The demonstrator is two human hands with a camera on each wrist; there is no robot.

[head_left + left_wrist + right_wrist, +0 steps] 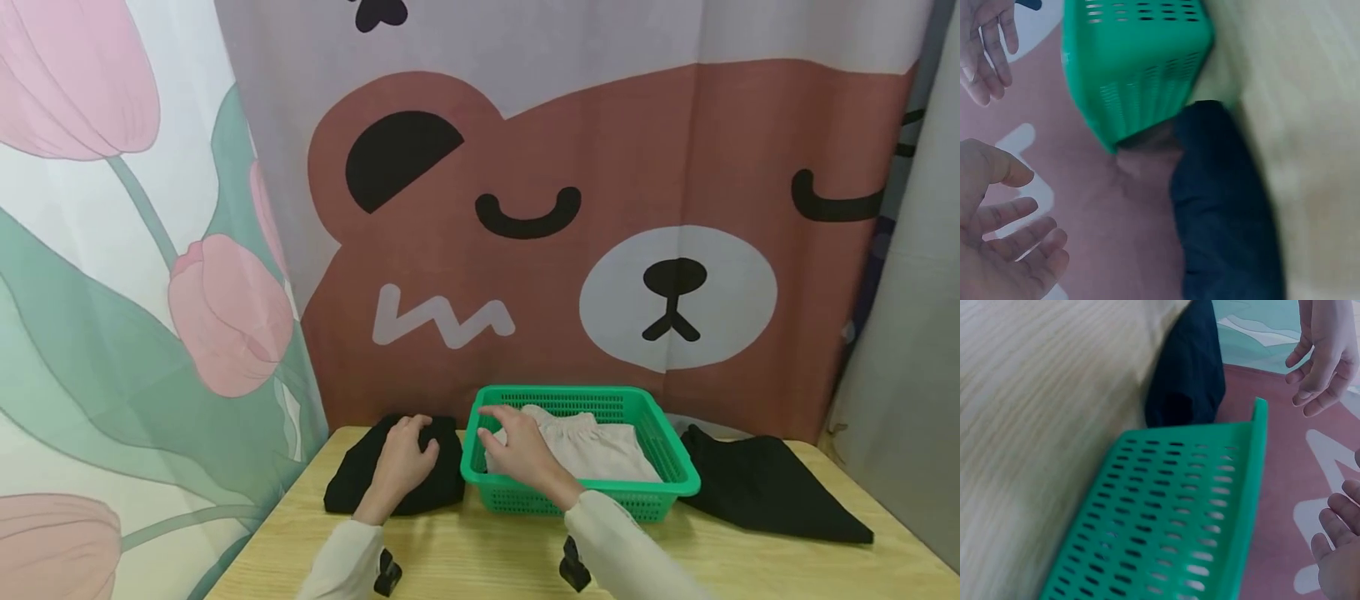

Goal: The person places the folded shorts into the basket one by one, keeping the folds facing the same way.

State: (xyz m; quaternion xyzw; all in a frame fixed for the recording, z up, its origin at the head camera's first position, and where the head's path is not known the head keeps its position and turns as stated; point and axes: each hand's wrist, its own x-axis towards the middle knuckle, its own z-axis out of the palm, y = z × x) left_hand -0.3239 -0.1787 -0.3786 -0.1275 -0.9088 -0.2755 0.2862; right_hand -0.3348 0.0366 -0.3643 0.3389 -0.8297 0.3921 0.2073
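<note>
My left hand (405,458) hovers over a folded black cloth (352,482) at the table's left, its fingers loosely bent and holding nothing. In the left wrist view, that hand (1007,234) is apart from the black cloth (1222,206). Over the left part of a green plastic basket (681,479) hangs my right hand (528,454), also holding nothing. Inside the basket lies a beige garment (600,450) with a gathered, elastic-looking edge. The right wrist view shows the right hand (1341,550) away from the basket's slotted wall (1147,500).
Another black cloth (776,492) lies flat to the basket's right. All of these stand on a light wooden table (480,558). Behind it hangs a curtain with a brown bear print (540,300), and a tulip-patterned curtain (112,333) hangs at the left.
</note>
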